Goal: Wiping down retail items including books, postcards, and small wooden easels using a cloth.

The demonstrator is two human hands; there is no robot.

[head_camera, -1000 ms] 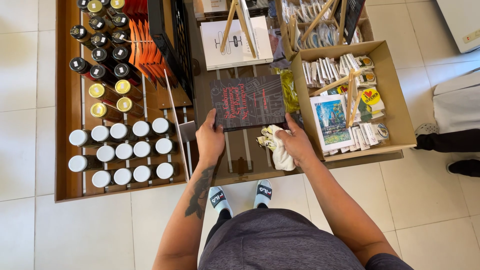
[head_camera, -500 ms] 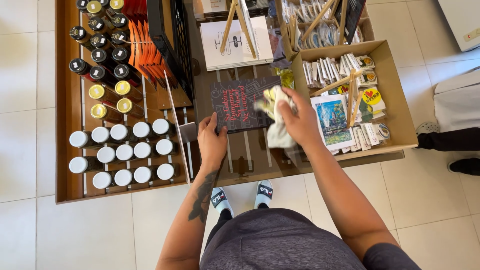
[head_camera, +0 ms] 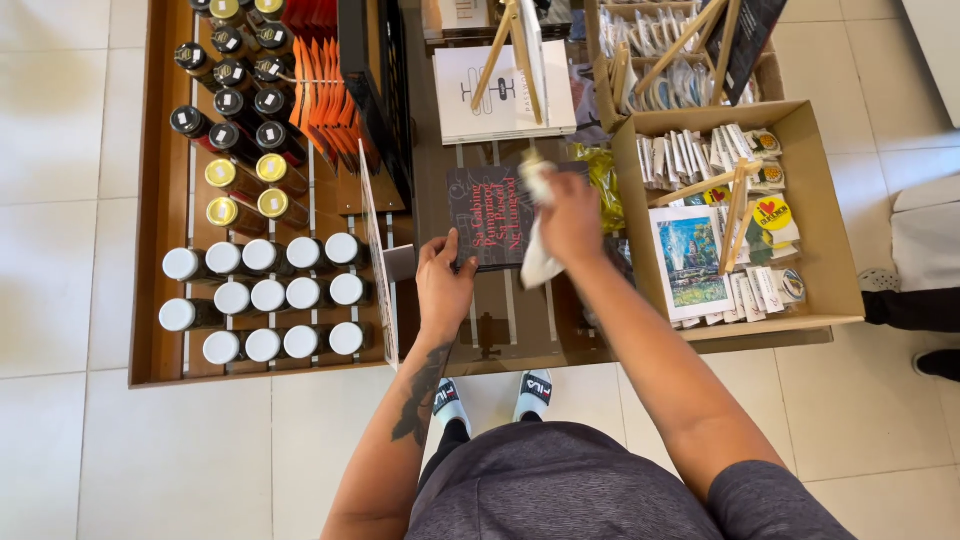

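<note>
From my end, the left hand (head_camera: pixel 443 285) sits nearest, fingers curled around the lower-left corner of a dark board with red lettering (head_camera: pixel 493 215) lying on the wooden counter (head_camera: pixel 510 325). Just past it, the right hand (head_camera: pixel 570 218) – fingers bunched tight on a white cloth (head_camera: pixel 538 262) – presses onto the board's right side.

The right hand (head_camera: pixel 570 215) carried the white cloth (head_camera: pixel 538 262) from the near right corner of the dark sign board (head_camera: pixel 495 215) up onto its face, toward the far right edge. The left hand (head_camera: pixel 442 285) shifted from the board's left edge to its near left corner. The board moved slightly farther from the person and lay flatter
</note>
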